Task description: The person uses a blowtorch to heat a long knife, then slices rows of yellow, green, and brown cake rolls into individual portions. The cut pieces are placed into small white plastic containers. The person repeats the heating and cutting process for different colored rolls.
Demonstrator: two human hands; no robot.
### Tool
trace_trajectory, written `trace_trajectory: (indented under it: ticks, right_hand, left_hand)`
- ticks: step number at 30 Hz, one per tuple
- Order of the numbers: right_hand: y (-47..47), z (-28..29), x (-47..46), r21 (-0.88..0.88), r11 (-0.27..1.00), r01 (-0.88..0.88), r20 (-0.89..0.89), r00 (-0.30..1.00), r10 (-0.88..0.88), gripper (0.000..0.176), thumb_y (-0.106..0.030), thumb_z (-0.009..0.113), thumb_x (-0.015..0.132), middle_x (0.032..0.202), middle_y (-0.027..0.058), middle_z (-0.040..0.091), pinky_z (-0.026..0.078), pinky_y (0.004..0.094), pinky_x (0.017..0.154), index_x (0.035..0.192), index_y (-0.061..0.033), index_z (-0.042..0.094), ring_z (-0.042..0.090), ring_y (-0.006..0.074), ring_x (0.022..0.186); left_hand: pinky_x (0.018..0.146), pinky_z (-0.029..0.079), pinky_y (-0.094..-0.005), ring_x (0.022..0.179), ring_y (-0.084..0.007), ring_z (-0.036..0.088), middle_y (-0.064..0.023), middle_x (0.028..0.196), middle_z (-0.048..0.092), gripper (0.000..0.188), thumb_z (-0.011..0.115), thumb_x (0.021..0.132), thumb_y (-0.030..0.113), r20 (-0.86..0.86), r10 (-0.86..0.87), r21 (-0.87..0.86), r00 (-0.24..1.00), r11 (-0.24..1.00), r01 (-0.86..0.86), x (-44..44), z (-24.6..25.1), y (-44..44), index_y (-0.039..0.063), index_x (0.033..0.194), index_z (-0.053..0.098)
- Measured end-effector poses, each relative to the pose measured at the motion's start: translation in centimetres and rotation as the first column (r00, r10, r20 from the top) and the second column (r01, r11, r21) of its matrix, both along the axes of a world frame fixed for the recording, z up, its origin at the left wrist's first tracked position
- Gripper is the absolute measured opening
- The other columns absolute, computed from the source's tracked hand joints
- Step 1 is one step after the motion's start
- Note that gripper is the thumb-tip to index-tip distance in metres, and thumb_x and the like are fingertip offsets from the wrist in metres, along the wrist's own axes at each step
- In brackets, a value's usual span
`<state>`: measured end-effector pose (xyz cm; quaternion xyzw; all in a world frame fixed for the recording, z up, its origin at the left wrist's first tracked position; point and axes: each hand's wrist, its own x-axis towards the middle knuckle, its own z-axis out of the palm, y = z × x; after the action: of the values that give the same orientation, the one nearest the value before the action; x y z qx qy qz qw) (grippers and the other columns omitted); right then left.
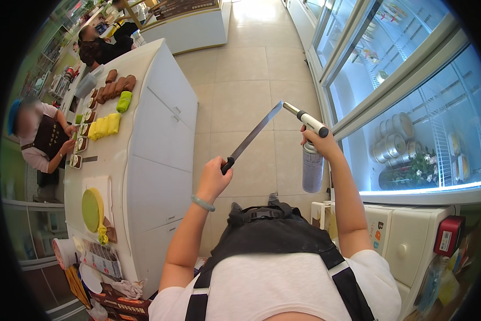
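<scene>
My left hand (215, 179) grips the black handle of a long serrated knife (253, 135), its blade slanting up and away to the right. A blowtorch (310, 122) on a gas canister (312, 168) is in my right hand (323, 140). The torch's metal nozzle points at the blade's tip, almost touching it; whether a flame burns I cannot tell. Both tools are held in the air over the tiled floor. On the counter (120, 160) to my left, a round green and yellow cake (92, 209) lies on a white board (107, 184).
Yellow rolls (104, 126), a green roll (124, 101), brown rolls (116, 89) and several small filled boxes (81, 144) stand on the counter. A co-worker (39, 132) handles food across it. A lit glass-door fridge (409, 132) lines the right; white drawers (405, 244) stand below it.
</scene>
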<state>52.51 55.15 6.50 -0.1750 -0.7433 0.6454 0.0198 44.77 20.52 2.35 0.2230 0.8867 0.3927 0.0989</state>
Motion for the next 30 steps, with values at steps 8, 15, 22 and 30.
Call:
trace_trajectory:
  ticks: [8, 15, 22, 30]
  right_hand:
    - [-0.9, -0.1, 0.6, -0.049, 0.999, 0.002, 0.03, 1.0, 0.0, 0.011, -0.011, 0.064, 0.086, 0.073, 0.0039, 0.064, 0.051, 0.03, 0.07, 0.093, -0.0026, 0.064, 0.067, 0.0127, 0.07]
    - [-1.1, 0.1, 0.9, -0.055, 0.998, 0.009, 0.015, 1.0, -0.008, 0.012, -0.011, 0.063, 0.086, 0.073, 0.0046, 0.064, 0.051, 0.0303, 0.07, 0.093, -0.001, 0.065, 0.067, 0.013, 0.069]
    - [-1.2, -0.3, 0.9, -0.077, 0.996, 0.035, -0.04, 0.998, -0.038, 0.012, -0.01, 0.062, 0.085, 0.071, 0.0042, 0.063, 0.051, 0.0302, 0.069, 0.092, -0.0005, 0.065, 0.067, 0.0137, 0.069]
    - [-2.5, 0.9, 1.7, -0.085, 0.991, -0.104, 0.057, 0.992, 0.109, 0.01, -0.01, 0.063, 0.085, 0.074, 0.0033, 0.063, 0.053, 0.0298, 0.068, 0.092, -0.002, 0.064, 0.067, 0.0128, 0.068]
  left_hand:
    - [0.071, 0.052, -0.0451, 0.078, -0.039, 0.065, -0.0216, 0.082, 0.068, 0.019, 0.073, 0.08, 0.011, 0.003, 0.003, -0.002, 1.0, 1.0, -0.003, 0.1, 0.4, 0.1, -0.004, 0.086, 0.061]
    - [0.07, 0.053, -0.0445, 0.077, -0.0386, 0.066, -0.0214, 0.083, 0.068, 0.018, 0.072, 0.08, 0.01, 0.011, 0.018, 0.009, 1.0, 1.0, -0.018, 0.2, 0.2, -0.1, -0.004, 0.087, 0.061]
    - [0.07, 0.052, -0.0449, 0.077, -0.0388, 0.065, -0.0214, 0.082, 0.067, 0.018, 0.072, 0.081, 0.01, 0.001, 0.009, 0.0, 1.0, 1.0, -0.009, 0.2, 0.1, -0.2, -0.004, 0.086, 0.061]
    - [0.071, 0.052, -0.0452, 0.078, -0.0391, 0.065, -0.0213, 0.083, 0.067, 0.018, 0.072, 0.081, 0.01, 0.01, 0.006, 0.003, 1.0, 1.0, -0.006, 0.1, 0.2, -0.3, -0.004, 0.086, 0.06]
